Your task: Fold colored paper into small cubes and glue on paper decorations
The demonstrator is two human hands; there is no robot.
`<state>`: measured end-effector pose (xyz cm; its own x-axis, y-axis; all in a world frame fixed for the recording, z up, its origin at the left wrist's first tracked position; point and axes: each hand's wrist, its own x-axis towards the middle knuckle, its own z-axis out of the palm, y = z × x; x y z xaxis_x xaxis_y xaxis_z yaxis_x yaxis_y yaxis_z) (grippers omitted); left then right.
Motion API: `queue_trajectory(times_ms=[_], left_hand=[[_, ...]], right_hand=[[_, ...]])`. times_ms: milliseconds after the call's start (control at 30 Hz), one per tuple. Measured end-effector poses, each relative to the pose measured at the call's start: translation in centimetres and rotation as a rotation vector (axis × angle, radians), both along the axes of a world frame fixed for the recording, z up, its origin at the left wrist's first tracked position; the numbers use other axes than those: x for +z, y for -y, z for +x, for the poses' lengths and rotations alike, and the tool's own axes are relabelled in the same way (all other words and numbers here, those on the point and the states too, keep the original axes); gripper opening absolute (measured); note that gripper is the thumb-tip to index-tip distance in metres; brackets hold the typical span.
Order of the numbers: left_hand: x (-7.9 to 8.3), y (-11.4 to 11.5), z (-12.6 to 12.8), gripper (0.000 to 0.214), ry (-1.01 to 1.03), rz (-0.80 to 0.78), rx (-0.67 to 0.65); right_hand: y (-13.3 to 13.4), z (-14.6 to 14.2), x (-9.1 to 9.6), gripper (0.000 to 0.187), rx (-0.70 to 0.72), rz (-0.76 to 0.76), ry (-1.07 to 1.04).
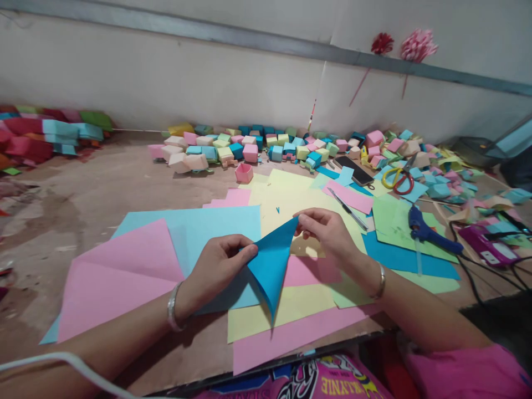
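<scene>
Between my hands a dark blue sheet of paper (272,260) is held up, folded so that it forms a triangle with its point hanging down. My left hand (224,263) pinches its left corner between thumb and fingers. At the upper right corner, my right hand (322,227) grips the paper with its fingertips. Below lie light blue paper (208,221), yellow paper (286,302) and pink paper (299,332) in overlapping layers. A creased pink sheet (124,271) rests left of my left hand. A tiny blue scrap (278,210) sits just beyond the held paper.
Folded paper boxes (249,152) line the wall behind. To the right lie a pen (347,208), a phone (353,169), scissors (398,180) and a blue glue gun (432,233) with black cables (469,280). A white cable (75,360) crosses the lower left.
</scene>
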<state>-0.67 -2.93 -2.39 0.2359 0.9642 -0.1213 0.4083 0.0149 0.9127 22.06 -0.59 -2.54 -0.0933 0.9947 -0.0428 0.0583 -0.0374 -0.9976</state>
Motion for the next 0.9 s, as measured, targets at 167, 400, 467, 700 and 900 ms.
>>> queue_trajectory(times_ms=[167,400,467,700,900], left_hand=[[0.0,0.2,0.4,0.029,0.011,0.000,-0.030],[0.0,0.1,0.4,0.027,0.026,0.006,-0.062],[-0.2,0.2,0.3,0.027,0.030,-0.007,-0.040],[-0.2,0.5,0.3,0.030,0.035,0.027,0.120],[-0.1,0.4,0.5,0.031,0.082,-0.036,0.095]], right_hand=[[0.6,-0.6,-0.9,0.024,0.081,-0.114,-0.006],[0.5,-0.6,-1.2,0.040,0.032,-0.200,-0.192],[0.3,-0.6,-1.1,0.038,0.016,-0.226,-0.250],[1.8,-1.9,-1.4,0.039,0.198,-0.239,-0.117],[1.8,-2.1,-1.4,0.040,0.185,-0.235,0.032]])
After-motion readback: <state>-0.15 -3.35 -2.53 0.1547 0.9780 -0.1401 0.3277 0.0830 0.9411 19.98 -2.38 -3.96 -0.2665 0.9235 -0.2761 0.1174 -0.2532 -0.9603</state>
